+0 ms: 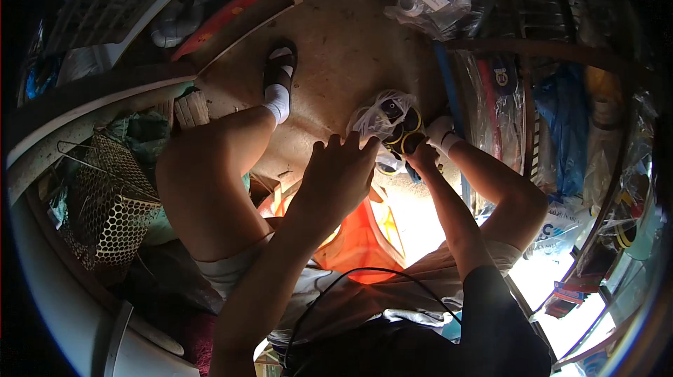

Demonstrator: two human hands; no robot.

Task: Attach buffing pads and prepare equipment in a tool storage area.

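Between my feet is a clear plastic bag point(373, 119) with several round black items edged in yellow point(405, 133) in and beside it. Their exact kind does not show. My right hand point(423, 158) is closed on the near edge of these black-and-yellow items. Bent at the knuckles, the fingers of my left hand point(341, 170) meet the bag's left edge and appear to pinch its film; the fingertips are partly hidden. Below the hands, between my thighs, lies a brightly lit orange plastic bag point(361, 237).
On the left stand a wire mesh basket point(116, 202) and a wooden block point(191, 109). Grey pipe fittings point(200, 5) fill a bin at upper left. Bagged fittings point(438, 2) lie at upper right. Racks with a blue plastic bag point(563, 128) line the right side.
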